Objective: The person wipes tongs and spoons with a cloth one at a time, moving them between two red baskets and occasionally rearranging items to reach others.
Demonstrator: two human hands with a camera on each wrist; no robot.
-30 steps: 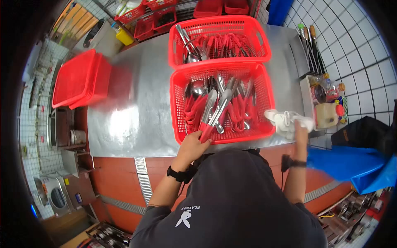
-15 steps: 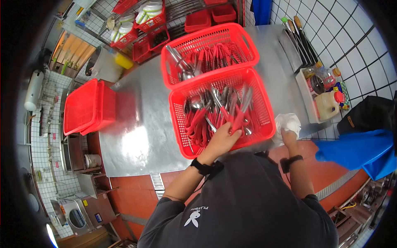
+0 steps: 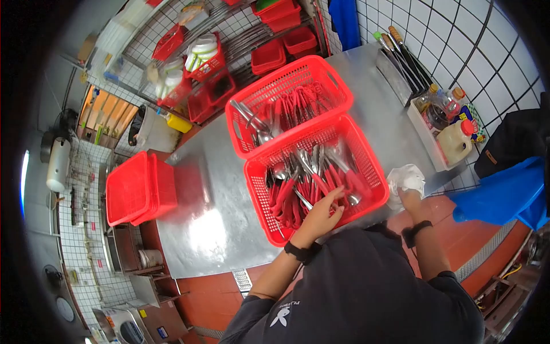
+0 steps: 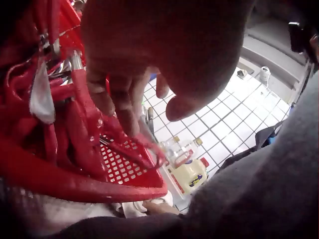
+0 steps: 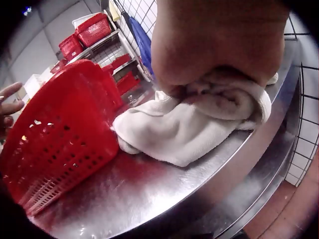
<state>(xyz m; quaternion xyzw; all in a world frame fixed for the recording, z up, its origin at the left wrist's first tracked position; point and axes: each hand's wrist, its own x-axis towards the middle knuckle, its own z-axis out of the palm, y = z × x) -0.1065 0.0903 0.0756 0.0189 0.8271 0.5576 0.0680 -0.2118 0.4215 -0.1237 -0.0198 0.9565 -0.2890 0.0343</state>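
Observation:
My left hand [image 3: 322, 219] hovers over the near red basket [image 3: 264, 215], its fingers loosely bent and holding nothing. Just beyond its fingertips, a blurred pair of red-handled tongs [image 3: 356, 179] lies at the basket's right side. More tongs [image 3: 285, 200] with red grips fill that basket, their metal ends pointing away from me. At the right of the basket, my right hand [image 3: 410, 199] grips a crumpled white cloth [image 3: 408, 176] on the metal table. The right wrist view shows the cloth [image 5: 174, 129] bunched under the palm; the fingers are mostly hidden.
A second red basket [image 3: 339, 86] with tongs and ladles stands behind the first. Nested red bins [image 3: 129, 192] sit at the table's left end. Along the tiled wall are a white tray [image 3: 427, 135] of bottles and several long-handled tools [image 3: 409, 63]. The steel table [image 3: 183, 241] spans beneath.
My left hand has carried the tongs rightward into the near basket and let go of them. The right hand stays on the cloth beside the basket. The head view has turned.

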